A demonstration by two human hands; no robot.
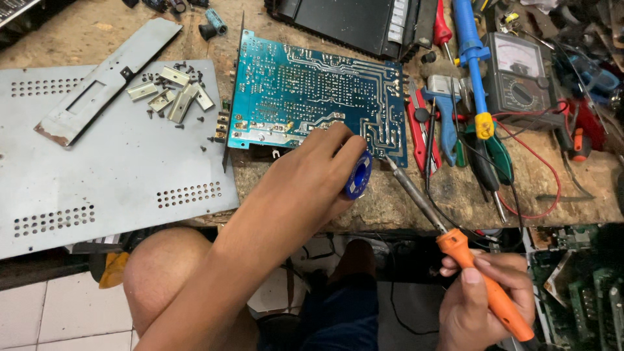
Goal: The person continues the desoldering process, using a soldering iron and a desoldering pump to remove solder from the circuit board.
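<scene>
Worn wooden bench (455, 195), cluttered; blue circuit board (312, 97) lies solder side up at its middle and serves as reference for all positions.

Left hand (318, 172): forearm rises from the lower left across a bare knee, wrist straight, hand resting at the board's near edge. Fingers curled shut around a small blue solder spool (359, 175), fingertips touching the board near its near right corner.

Right hand (484, 299): below and right of the board, off the bench edge, palm turned inward. Fingers and thumb wrapped tight around the orange handle of a soldering iron (455, 244). Iron tilted up and to the left; its metal tip sits at the board's near right corner, just beside the spool. Whether the tip touches copper cannot be told.

Left of the board: grey perforated metal cover (97, 169) carrying a loose metal strip (104, 81), small brackets (172, 94) and screws.
Right of the board: blue desoldering pump (471, 58), red-handled pliers, analog multimeter (520, 81) with red lead.
Beyond the board: black chassis (351, 23).
</scene>
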